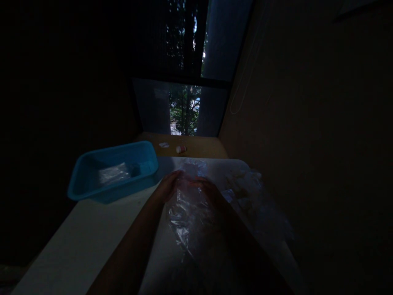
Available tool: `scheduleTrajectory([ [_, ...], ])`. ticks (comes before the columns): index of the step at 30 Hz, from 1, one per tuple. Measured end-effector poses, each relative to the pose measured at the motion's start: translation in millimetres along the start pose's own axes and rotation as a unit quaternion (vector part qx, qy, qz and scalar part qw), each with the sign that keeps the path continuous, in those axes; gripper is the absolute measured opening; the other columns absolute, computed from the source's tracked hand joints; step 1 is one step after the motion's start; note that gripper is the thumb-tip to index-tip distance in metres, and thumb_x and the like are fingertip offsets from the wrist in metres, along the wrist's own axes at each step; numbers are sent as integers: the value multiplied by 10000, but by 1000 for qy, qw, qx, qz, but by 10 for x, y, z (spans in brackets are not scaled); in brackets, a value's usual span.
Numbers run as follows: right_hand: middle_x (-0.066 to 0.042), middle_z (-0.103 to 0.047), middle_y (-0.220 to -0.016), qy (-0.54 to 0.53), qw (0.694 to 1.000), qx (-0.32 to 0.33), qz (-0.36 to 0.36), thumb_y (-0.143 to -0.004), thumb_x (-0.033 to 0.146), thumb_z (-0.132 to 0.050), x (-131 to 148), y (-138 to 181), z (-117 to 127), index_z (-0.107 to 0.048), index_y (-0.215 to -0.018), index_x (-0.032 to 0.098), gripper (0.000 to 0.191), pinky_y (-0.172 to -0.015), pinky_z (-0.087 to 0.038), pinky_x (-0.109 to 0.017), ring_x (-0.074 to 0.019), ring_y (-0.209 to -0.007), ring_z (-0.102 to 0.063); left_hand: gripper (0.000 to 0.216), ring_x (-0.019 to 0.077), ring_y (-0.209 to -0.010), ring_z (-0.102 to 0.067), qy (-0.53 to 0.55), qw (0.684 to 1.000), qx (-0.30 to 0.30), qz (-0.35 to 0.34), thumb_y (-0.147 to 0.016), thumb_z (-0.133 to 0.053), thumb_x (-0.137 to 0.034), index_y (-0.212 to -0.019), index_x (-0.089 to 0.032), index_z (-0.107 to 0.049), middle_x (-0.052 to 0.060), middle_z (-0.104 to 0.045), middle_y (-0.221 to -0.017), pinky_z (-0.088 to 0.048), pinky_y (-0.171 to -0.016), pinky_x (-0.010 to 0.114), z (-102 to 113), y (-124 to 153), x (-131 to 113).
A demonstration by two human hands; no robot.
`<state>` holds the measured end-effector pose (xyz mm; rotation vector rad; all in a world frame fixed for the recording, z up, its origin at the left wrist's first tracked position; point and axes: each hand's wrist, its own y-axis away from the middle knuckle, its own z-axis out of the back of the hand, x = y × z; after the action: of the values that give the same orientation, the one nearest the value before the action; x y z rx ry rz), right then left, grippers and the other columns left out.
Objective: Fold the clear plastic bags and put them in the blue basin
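A clear, crinkled plastic bag (181, 221) lies over the white table in front of me, shining where light catches its folds. My left hand (170, 185) grips its left side near the far end, fingers curled in toward the middle. From the right, my right hand (206, 187) holds the same part of the bag, its fingers pointing left. What the bag contains, if anything, is too dark to make out. Just beyond my fingers, more clear plastic (196, 166) spreads on the tabletop.
A blue plastic basin (123, 192) with a clear plastic packet (114, 173) inside stands at the left. Crumpled clear plastic (245, 184) is heaped on the right. A small red-and-white container (181, 149) and a white scrap (163, 145) lie on the ledge below the window.
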<state>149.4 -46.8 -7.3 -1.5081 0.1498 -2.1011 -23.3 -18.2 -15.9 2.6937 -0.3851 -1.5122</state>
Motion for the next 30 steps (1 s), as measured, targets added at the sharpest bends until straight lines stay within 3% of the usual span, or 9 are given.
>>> scheduleTrajectory([
  [5, -39, -613, -1055, 11, 999, 32, -5, -808, 528, -318, 19, -6, -10, -659, -930, 238, 463, -982, -299, -364, -203, -1150, -428, 192, 123, -546, -585, -15, 999, 25, -15, -599, -674, -262, -726, -129, -620, 20, -641, -627, -455, -552, 225, 7, 12, 21],
  [11, -22, -569, -1140, 44, 995, 83, -17, -848, 436, -288, 74, 32, -38, -626, -999, 263, 409, -1035, -155, -408, -204, -1228, -324, 237, 135, -534, -581, -56, 996, 65, -6, -627, -666, -308, -774, -129, -620, 42, -650, -645, -439, -534, 241, 35, 25, 49],
  [13, -40, -570, -1131, 33, 998, 56, -19, -839, 440, -305, 30, 31, -50, -628, -989, 246, 405, -1024, -192, -398, -206, -1199, -366, 238, 127, -505, -565, -66, 996, 59, -4, -628, -663, -324, -755, -128, -615, 35, -640, -614, -428, -509, 233, 31, 29, 42],
  [18, -88, -529, -1154, -10, 993, -112, -43, -718, 483, -486, -191, -28, -4, -567, -1045, 198, 442, -870, -401, -329, -211, -1066, -482, 253, 116, -493, -545, -63, 997, 40, -11, -605, -674, -343, -714, -128, -596, 14, -615, -587, -431, -516, 234, 16, 30, 24],
  [20, -90, -562, -1088, -20, 990, -118, -72, -677, 469, -524, -229, -59, 26, -580, -988, 190, 422, -780, -444, -311, -213, -979, -526, 282, 119, -500, -547, -59, 998, 38, -7, -592, -680, -360, -726, -127, -598, 10, -613, -587, -433, -527, 240, 10, 33, 19],
  [25, -8, -615, -718, -25, 993, -1, -113, -699, 338, -489, -159, -67, -5, -600, -759, 185, 198, -600, -426, -233, -137, -672, -552, 297, 117, -504, -546, -72, 997, 39, 0, -579, -688, -373, -718, -127, -597, 7, -620, -592, -419, -521, 235, -13, 58, 9],
  [27, 20, -564, -588, -16, 990, -2, -138, -673, 309, -520, -136, -48, -42, -567, -657, 170, 147, -507, -378, -200, -101, -549, -502, 287, 114, -499, -545, -81, 996, 39, 1, -573, -695, -364, -705, -130, -594, -1, -616, -578, -412, -511, 228, -18, 70, 8],
  [30, 46, -457, -447, 6, 986, -40, -160, -669, 310, -525, -123, -31, -70, -467, -509, 168, 222, -436, -306, -185, -71, -442, -421, 277, 113, -503, -549, -95, 994, 51, 7, -550, -715, -324, -713, -131, -601, -5, -622, -584, -412, -515, 227, -20, 83, 6],
])
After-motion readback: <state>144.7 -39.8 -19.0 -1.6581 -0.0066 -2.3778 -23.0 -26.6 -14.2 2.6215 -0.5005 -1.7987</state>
